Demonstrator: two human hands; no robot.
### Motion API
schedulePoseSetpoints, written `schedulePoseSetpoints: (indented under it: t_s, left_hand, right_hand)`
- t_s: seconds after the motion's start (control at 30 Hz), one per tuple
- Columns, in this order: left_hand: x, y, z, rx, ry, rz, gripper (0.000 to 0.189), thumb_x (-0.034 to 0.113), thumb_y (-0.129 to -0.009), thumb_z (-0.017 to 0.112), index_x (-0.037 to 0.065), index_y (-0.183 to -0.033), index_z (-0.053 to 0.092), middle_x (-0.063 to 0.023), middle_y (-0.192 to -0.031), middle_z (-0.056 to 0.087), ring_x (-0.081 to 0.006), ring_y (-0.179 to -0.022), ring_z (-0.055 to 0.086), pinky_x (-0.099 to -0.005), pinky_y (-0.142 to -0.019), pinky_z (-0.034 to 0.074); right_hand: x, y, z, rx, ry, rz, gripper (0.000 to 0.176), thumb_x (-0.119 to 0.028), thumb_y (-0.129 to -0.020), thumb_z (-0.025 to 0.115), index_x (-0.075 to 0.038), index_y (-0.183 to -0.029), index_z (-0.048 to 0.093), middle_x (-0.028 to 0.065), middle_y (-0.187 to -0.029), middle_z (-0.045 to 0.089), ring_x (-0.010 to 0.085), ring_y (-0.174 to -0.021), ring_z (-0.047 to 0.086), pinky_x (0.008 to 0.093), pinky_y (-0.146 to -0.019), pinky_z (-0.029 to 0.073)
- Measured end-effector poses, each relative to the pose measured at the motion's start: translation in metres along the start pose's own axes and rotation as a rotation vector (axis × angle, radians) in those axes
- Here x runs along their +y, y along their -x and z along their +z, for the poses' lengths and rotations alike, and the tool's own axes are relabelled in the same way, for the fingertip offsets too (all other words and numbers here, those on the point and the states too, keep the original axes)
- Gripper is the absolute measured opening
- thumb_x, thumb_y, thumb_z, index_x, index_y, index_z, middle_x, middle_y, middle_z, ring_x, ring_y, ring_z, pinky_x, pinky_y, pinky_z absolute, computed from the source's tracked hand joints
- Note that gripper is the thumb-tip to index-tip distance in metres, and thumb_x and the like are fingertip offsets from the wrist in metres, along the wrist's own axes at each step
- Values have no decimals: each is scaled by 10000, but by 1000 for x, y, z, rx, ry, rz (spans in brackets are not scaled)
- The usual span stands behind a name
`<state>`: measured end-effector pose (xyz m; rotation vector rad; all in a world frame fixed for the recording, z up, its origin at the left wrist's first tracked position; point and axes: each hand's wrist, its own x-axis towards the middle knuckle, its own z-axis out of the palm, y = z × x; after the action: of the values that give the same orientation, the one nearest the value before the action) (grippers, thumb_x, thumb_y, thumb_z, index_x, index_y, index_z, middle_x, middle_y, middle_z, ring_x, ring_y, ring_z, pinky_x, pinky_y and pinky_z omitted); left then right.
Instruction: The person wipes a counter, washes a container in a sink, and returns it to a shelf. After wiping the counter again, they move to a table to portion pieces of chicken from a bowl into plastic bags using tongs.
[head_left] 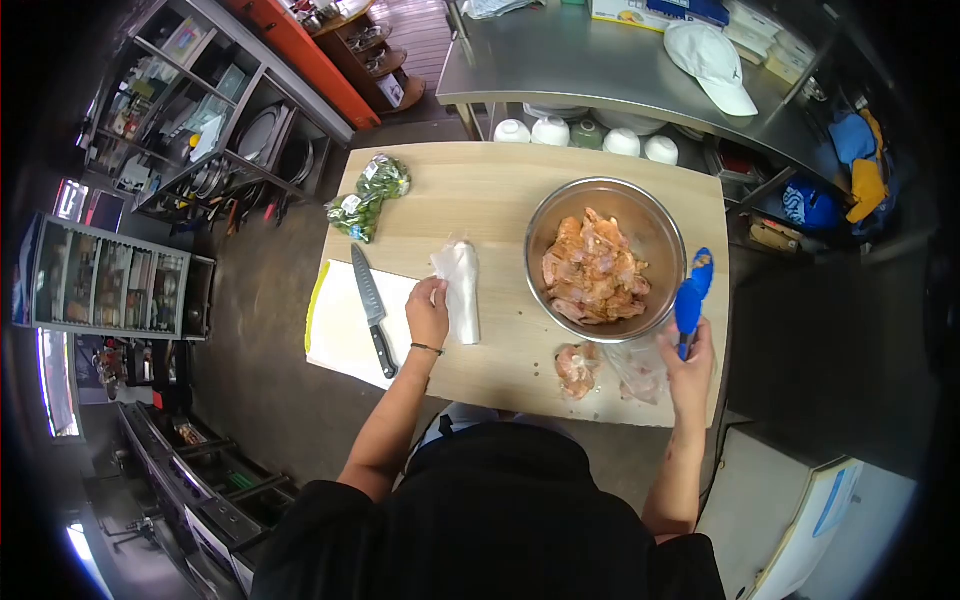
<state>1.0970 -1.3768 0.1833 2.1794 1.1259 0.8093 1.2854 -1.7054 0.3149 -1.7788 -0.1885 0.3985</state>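
My left hand (pixel 428 318) is beside a white roll of clear plastic bags (pixel 464 300), its fingertips pinched at the loose plastic edge. A knife (pixel 370 300) with a black handle lies on a white cutting board (pixel 335 315) left of that hand. In my right hand (pixel 690 365) are blue-tipped tongs (pixel 689 300), held upright at the right rim of a steel bowl (pixel 540 220). Seasoned raw chicken pieces (pixel 597 268) fill the bottom of the bowl. Below it lie a bag with some meat (pixel 577 369) and a crumpled clear bag (pixel 637 372).
Two packs of leafy greens (pixel 384 178) sit at the table's back left. Behind the wooden table (pixel 470 170) stands a steel counter (pixel 560 60) with a white cap (pixel 708 65) on it and white bowls (pixel 550 131) below. Shelves (pixel 215 110) line the left.
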Motion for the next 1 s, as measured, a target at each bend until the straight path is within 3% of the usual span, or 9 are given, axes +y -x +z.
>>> schedulePoseSetpoints:
  t_s: [0.1, 0.37, 0.5, 0.63, 0.7, 0.77, 0.83, 0.9, 1.0]
  left_hand:
    - [-16, -11, -15, -24, -261, 246, 172, 178, -814, 639, 13, -855, 662, -178, -909, 646, -327, -836, 629, -358, -734, 494]
    - [-44, -39, -39, -198, 418, -343, 485, 246, -722, 762, -52, -1059, 582, -23, -677, 607, -71, -596, 532, -216, -541, 430]
    - [-60, -48, -62, -376, 172, -395, 446, 201, -724, 745, -43, -1067, 596, -73, -673, 624, -143, -597, 577, -265, -561, 458]
    - [-58, -54, -95, -312, -54, -100, 265, 169, -759, 681, -11, -952, 650, -178, -667, 612, -328, -613, 586, -402, -605, 473]
    - [-60, -58, -106, 185, -195, 335, 259, 234, -816, 631, -18, -875, 624, -159, -632, 588, -322, -581, 564, -428, -587, 457]
    - [-50, -65, -121, 252, -163, 364, 287, 271, -865, 586, -12, -821, 564, -133, -632, 562, -317, -554, 520, -399, -573, 442]
    - [-36, -69, -140, 70, 83, -108, 295, 274, -878, 588, -9, -820, 526, -101, -654, 543, -267, -560, 510, -337, -568, 432]
    - [-33, -74, -154, -9, 128, -114, 256, 264, -889, 585, 27, -831, 506, -40, -698, 550, -181, -604, 530, -278, -556, 409]
    - [-24, -71, -163, -484, 1021, -391, 184, 143, -876, 597, 83, -985, 461, -2, -823, 576, -122, -707, 572, -256, -637, 466]
  right_hand:
    - [4, 7, 23, -56, 13, -36, 379, -11, -746, 675, -33, -1073, 485, -18, -841, 530, 61, -726, 465, 208, -666, 397]
    - [-10, 33, 51, -59, 43, 0, 396, -26, -754, 671, -24, -1109, 495, 12, -862, 567, 77, -757, 516, 225, -700, 423]
    - [-9, 47, 70, -30, 48, -107, 286, -13, -783, 638, -68, -1027, 500, -42, -793, 507, 12, -582, 397, 172, -502, 325]
    - [-18, 72, 93, -58, -15, -54, 303, -19, -777, 643, -63, -1042, 503, -35, -785, 523, 12, -498, 377, 171, -392, 277]
    - [-26, 84, 105, -63, 5, 45, 321, -8, -759, 658, -36, -1038, 503, -25, -787, 518, 40, -695, 458, 194, -638, 395]
    - [-27, 93, 117, -50, -19, 44, 289, 2, -771, 643, -37, -1020, 502, -28, -784, 513, 36, -689, 457, 190, -637, 396]
    - [-21, 97, 128, -89, -78, 37, 257, 4, -784, 636, -47, -996, 501, -22, -799, 524, 31, -635, 456, 191, -560, 391]
    - [-18, 103, 142, -113, -120, 74, 275, 3, -790, 632, -52, -1015, 484, -7, -827, 550, 34, -606, 459, 196, -515, 382]
    - [-16, 113, 167, -158, -202, 156, 340, -21, -807, 616, -56, -1089, 429, 49, -927, 596, 49, -527, 461, 198, -430, 361]
